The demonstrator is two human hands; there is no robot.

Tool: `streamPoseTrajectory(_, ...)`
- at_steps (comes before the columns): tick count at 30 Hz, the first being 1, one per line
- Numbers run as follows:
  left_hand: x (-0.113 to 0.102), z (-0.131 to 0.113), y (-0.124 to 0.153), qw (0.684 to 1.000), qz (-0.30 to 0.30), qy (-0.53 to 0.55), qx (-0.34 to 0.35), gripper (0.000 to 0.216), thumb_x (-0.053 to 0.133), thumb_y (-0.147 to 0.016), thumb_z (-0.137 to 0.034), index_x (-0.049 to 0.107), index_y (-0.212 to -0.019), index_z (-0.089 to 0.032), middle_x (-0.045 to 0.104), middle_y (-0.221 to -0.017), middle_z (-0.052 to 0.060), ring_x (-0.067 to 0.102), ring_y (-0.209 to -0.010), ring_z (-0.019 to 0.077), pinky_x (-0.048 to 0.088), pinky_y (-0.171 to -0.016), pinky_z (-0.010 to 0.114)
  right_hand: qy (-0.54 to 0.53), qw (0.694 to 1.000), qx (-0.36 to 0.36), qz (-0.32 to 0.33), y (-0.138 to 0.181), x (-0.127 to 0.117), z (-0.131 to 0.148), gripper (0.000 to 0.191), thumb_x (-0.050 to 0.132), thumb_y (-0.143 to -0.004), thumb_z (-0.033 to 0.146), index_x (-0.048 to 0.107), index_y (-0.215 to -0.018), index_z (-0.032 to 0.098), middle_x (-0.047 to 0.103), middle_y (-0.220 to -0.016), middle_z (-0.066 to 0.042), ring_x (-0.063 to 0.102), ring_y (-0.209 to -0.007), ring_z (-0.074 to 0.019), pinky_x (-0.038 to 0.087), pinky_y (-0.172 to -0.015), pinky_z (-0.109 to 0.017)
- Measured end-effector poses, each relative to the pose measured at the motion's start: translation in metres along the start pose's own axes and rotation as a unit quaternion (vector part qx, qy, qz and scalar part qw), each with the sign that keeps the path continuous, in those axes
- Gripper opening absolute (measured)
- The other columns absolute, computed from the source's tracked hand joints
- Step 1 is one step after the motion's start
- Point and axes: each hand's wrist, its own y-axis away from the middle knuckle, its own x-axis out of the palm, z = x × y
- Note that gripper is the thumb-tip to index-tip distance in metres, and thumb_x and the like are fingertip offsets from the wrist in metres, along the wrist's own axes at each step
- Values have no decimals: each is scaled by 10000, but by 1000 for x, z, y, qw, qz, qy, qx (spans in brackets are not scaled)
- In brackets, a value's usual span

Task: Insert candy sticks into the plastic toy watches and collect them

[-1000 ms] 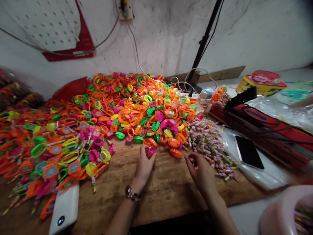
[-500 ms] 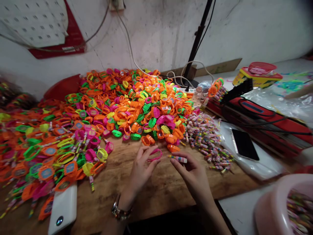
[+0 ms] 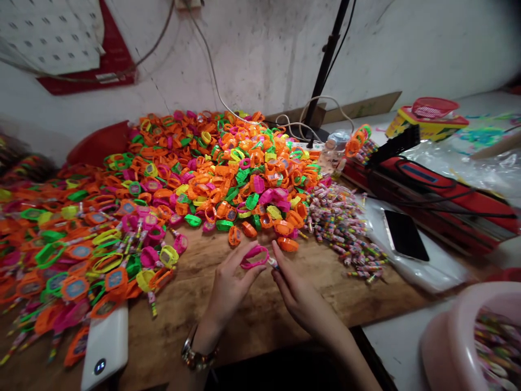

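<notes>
Between the thumb and fingers of my left hand (image 3: 228, 288) is a pink toy watch (image 3: 256, 256), its loop facing up. My right hand (image 3: 299, 293) pinches a small wrapped candy roll (image 3: 273, 263), partly hidden by the fingers. One end of the roll meets the right side of the pink loop; whether it is inside the loop I cannot tell. Beyond my hands lies a heap of orange, green, pink and yellow toy watches (image 3: 228, 182). To its right is a pile of candy rolls (image 3: 342, 231).
At left, toy watches with candy rolls (image 3: 109, 277) spread beside a white power bank (image 3: 105, 342). A black phone (image 3: 405, 236) rests on plastic at right, near a red machine (image 3: 443, 190). A pink tub (image 3: 443, 331) of candy rolls stands front right.
My right hand has moved left, bringing the candy roll against the pink toy watch. The watch's loop is turned more open to view. An orange watch now stands left of another near the heap's front.
</notes>
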Motion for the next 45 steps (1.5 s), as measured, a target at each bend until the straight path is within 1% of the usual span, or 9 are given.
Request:
streamPoseTrajectory(6, -3, -4, 0, 998, 13, -36, 50, 385, 659, -857, -337, 596, -1230, -267, 698, -1124, 55, 666, -1036, 201, 525, -945, 367, 11, 1000, 15, -4, -1, -1, 7, 568, 310, -992, 301, 207, -1522, 124, 475, -1432, -165, 473, -1310, -216, 455, -1026, -389)
streamPoseTrajectory(14, -11, -6, 1, 990, 51, -91, 90, 353, 632, -874, -335, 614, -1216, -248, 708, -1116, 61, 671, -1007, 208, 543, -889, 359, 201, 976, 43, 76, -5, -6, 21, 531, 379, -941, 257, 378, -1414, 17, 624, -1230, -231, 684, -988, -269, 565, -782, -361)
streamPoseTrajectory(20, 1, 5, 11, 992, 21, -112, -59, 254, 697, -799, -317, 700, -1045, -251, 757, -986, 22, 715, -872, 206, 562, -804, 315, 422, 881, 166, 138, -14, 11, 39, 219, 450, -944, 189, 638, -916, 80, 692, -735, -185, 708, -633, -289, 494, -502, -307)
streamPoseTrajectory(29, -6, 29, 28, 971, 2, -171, -170, 186, 682, -724, -252, 737, -900, -279, 771, -872, -2, 727, -809, 233, 558, -753, 342, 379, 898, 77, 210, -12, 50, 17, 158, 526, -881, 61, 652, -811, 124, 705, -673, -98, 693, -590, -210, 440, -484, -246)
streamPoseTrajectory(33, -23, 28, 31, 958, -23, -212, -193, 235, 669, -736, -304, 720, -961, -255, 755, -817, 29, 701, -741, 250, 549, -712, 373, 383, 903, 80, 178, -11, 52, 22, 140, 566, -911, 225, 656, -842, 142, 711, -724, -101, 693, -660, -218, 466, -587, -283)
streamPoseTrajectory(35, -41, 25, 29, 935, -68, -293, -189, 304, 627, -772, -335, 698, -1036, -202, 735, -853, 91, 671, -790, 297, 533, -742, 439, 398, 901, 99, 139, -12, 36, 17, 173, 588, -900, 312, 649, -857, 155, 706, -758, -103, 687, -702, -232, 466, -646, -310)
streamPoseTrajectory(39, -71, 17, 14, 807, -222, -523, -160, 443, 495, -862, -303, 575, -1244, -93, 595, -1193, 244, 488, -1135, 438, 406, -882, 627, 449, 875, 180, 12, -19, -13, -23, 227, 449, -939, 244, 636, -933, 115, 662, -889, -187, 648, -787, -273, 426, -650, -337)
streamPoseTrajectory(40, -71, 17, 8, 805, -243, -521, -149, 447, 473, -878, -288, 548, -1276, -99, 536, -1276, 249, 418, -1205, 449, 354, -923, 657, 455, 869, 191, -17, -21, -22, -37, 245, 412, -940, 201, 627, -996, 99, 645, -949, -206, 633, -839, -279, 420, -663, -337)
streamPoseTrajectory(45, -24, 37, -27, 937, -143, -299, -107, 234, 610, -812, -284, 678, -1020, -200, 594, -1154, 151, 449, -1167, 361, 329, -1024, 562, 428, 885, 164, -78, -31, -29, -87, 271, 411, -922, 144, 589, -1123, 108, 615, -1005, -167, 565, -932, -254, 410, -736, -318)
